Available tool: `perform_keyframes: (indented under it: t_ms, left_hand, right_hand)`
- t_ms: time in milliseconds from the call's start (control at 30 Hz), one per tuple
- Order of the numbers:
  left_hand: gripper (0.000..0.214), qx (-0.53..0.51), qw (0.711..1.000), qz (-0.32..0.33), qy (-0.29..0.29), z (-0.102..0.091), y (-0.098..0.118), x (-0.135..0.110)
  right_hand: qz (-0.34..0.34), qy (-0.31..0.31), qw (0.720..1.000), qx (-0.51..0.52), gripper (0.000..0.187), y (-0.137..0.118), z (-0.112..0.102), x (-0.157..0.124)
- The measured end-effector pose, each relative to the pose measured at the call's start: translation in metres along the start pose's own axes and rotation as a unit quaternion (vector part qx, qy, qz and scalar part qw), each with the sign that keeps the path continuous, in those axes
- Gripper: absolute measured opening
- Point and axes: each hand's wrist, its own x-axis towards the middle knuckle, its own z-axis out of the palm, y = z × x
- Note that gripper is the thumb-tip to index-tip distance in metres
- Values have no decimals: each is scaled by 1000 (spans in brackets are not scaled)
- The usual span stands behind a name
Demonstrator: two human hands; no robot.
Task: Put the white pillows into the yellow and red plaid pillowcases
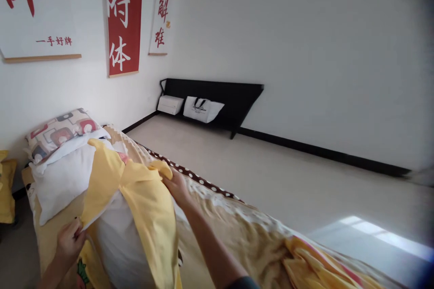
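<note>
A thin yellow garment is stretched between my hands above the bed; its exact kind does not show. My left hand, at the lower left, is closed with fingertips pinching one edge. Farther right, my right hand grips a bunched part near the opposite side. White fabric shows under the garment. A white pillow lies just beyond my left hand, partly covered by the yellow cloth. Below that hand is more yellow cloth with a green print.
A patterned pillow rests at the bed's head. Crumpled yellow-orange cloth lies at the lower right. Across the floor, a black rack by the wall holds a white box and a white bag.
</note>
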Motion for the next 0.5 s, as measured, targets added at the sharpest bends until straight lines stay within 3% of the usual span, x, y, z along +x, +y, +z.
perform_keyframes:
  t_ms: [167,233,300,433,500]
  left_hand:
    - [35,30,999,5,28,-18,-8,0]
    - [35,24,999,6,25,-20,-6,0]
    - [34,18,1000,9,21,-19,-3,-2]
    - [35,14,1000,6,-3,-19,-4,-18]
    - [35,15,1000,-4,-9,-20,-9,-32]
  right_hand:
    - [-17,117,993,-19,50,-47,-30,12]
    - [6,118,993,3,54,-56,-36,8]
    - [31,64,997,29,59,-59,-40,2]
    - [19,-113,993,-1,67,-51,-61,-4]
    - [1,-144,989,-36,73,-39,-76,-7]
